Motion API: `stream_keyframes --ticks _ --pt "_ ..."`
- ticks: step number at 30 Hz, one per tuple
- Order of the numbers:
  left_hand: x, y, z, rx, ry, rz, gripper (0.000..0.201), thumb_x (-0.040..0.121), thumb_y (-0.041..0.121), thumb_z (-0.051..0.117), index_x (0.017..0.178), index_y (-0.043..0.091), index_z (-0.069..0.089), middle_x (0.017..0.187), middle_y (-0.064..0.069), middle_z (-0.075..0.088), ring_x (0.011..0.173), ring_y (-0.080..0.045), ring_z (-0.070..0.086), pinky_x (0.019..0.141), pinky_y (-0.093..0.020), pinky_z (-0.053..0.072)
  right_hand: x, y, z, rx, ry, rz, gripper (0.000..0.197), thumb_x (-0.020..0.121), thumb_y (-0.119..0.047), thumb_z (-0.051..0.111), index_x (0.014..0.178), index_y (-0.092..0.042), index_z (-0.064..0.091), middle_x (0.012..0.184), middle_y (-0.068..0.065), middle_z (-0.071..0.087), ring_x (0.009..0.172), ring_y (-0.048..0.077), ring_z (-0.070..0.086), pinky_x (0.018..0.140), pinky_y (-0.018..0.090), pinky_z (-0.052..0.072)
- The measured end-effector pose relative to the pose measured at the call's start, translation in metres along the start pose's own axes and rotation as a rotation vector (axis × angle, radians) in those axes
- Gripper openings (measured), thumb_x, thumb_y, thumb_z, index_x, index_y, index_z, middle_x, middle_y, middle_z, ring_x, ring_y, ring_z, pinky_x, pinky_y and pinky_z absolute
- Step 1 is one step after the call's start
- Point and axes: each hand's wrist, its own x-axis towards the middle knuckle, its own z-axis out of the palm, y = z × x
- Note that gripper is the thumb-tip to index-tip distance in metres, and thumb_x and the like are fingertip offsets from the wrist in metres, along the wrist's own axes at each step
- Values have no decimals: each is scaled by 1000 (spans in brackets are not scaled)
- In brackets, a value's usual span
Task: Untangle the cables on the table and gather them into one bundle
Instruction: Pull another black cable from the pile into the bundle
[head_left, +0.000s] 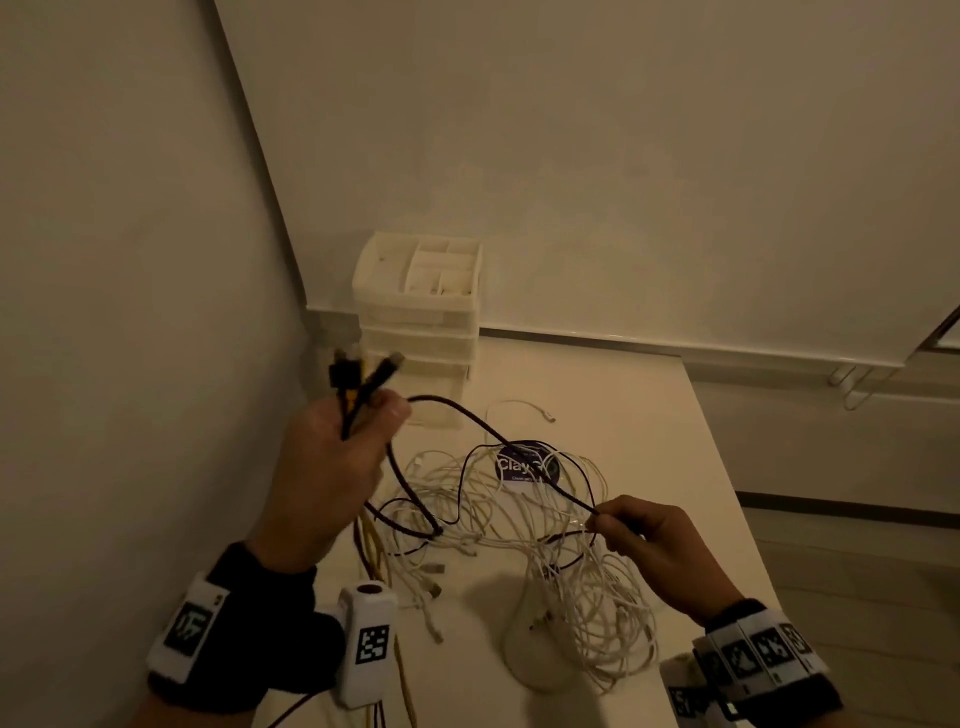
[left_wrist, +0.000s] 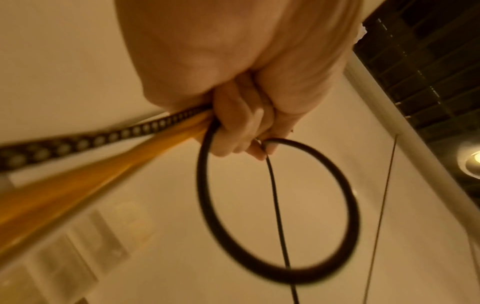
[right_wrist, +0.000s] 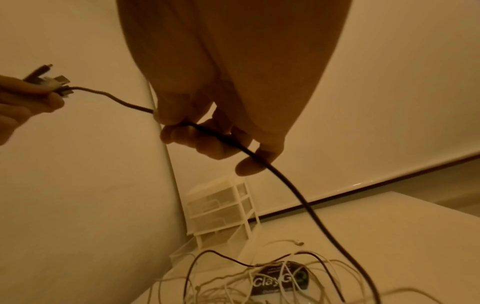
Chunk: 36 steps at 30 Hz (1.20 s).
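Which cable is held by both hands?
The dark cable: it runs from the left hand to the right hand. The white cables lie on the table.

The left hand (head_left: 332, 457) was raised at centre left of the head view, fingers curled into a fist around what it held, thumb pressed on top. The right hand (head_left: 654, 545) sat lower at right of centre, thumb and forefinger pinched together, the other fingers (right_wrist: 207, 144) loosely curled beneath. Both wrists wore dark bands with white marker blocks.
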Motion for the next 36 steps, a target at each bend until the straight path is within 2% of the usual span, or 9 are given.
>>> stream_keyframes --ticks 3,6,8,13,18,23,26,30,36 --pt "1 1 -4 383 61 91 14 90 22 67 83 9 67 55 -3 59 46 -6 42 51 -24 38 1 11 -1 -81 69 36 16 93 -16 61 86 -24 72 77 -7 71 68 5 62 66 22 50" --pt "-12 6 7 494 46 106 12 87 19 71 87 29 64 71 29 62 61 10 57 51 -3 37 7 8 -2 -178 215 74 14 92 -19 64 81 -25 72 74 -10 72 71 4 65 67 25 52" --pt "-21 3 18 546 2 189 13 86 23 72 83 31 63 56 23 62 56 8 57 50 -5 39 12 -4 -1 -238 265 67 13 91 -22 65 80 -27 70 73 -10 72 70 5 65 67 30 53" --pt "-39 -2 63 759 -350 415 40 92 46 56 130 35 53 78 2 71 61 -16 61 58 -32 52 14 -53 10 -255 89 -83 14 93 -27 61 83 -27 71 57 -8 61 54 9 55 51 18 40" --pt "-36 -1 88 532 -451 345 27 95 36 58 121 30 62 75 5 68 57 -9 53 56 -23 42 8 -83 10 -103 -21 -170 23 95 -32 53 87 -20 71 63 7 63 55 22 56 56 40 49" --pt "-36 -8 88 464 -352 328 9 94 25 61 101 21 65 62 7 61 53 -14 54 50 -33 44 0 -91 -5 36 -24 -109 25 95 -12 58 87 -29 74 64 0 64 58 6 57 59 17 44" --pt "-37 -1 90 370 -221 351 13 91 18 66 103 17 70 58 19 56 51 2 53 49 -9 34 -3 -87 -3 53 -47 -153 22 98 -17 53 93 -25 72 66 0 63 62 9 57 62 26 48" --pt "-29 14 80 203 8 345 26 90 27 65 109 10 70 67 30 59 64 17 56 60 -1 39 4 -51 11 59 -36 -157 23 100 -27 42 88 -21 61 68 -6 54 64 10 50 66 36 46" --pt "-17 23 51 162 254 323 40 83 44 56 95 9 69 64 17 58 57 2 52 54 -5 36 13 12 16 -162 5 -26 24 102 -21 42 81 -20 51 65 -1 52 59 6 46 59 23 38"
